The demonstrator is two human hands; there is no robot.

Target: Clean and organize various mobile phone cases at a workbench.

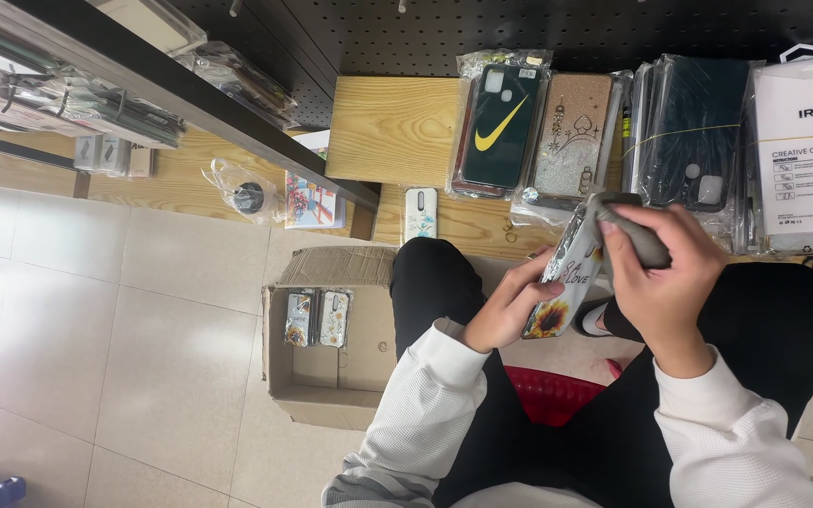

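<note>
Both hands work over my lap: left hand (508, 306) grips the lower edge of a sunflower-print phone case (566, 282), right hand (656, 273) is closed on its top, pressing a grey cloth (634, 230) there. Left of my knee I note a cardboard box (326, 386) holding two packaged cases (317, 318). Farther off, bagged cases (538, 122) lie on the wooden shelf (392, 127).

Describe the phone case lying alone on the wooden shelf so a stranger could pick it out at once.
Start at the low wooden shelf in front of the seated person. Along its front edge, just above the left knee, lies a single white phone case. Unlike the bagged dark and glittery cases stacked farther right, it is loose, pale and faintly patterned.
</note>
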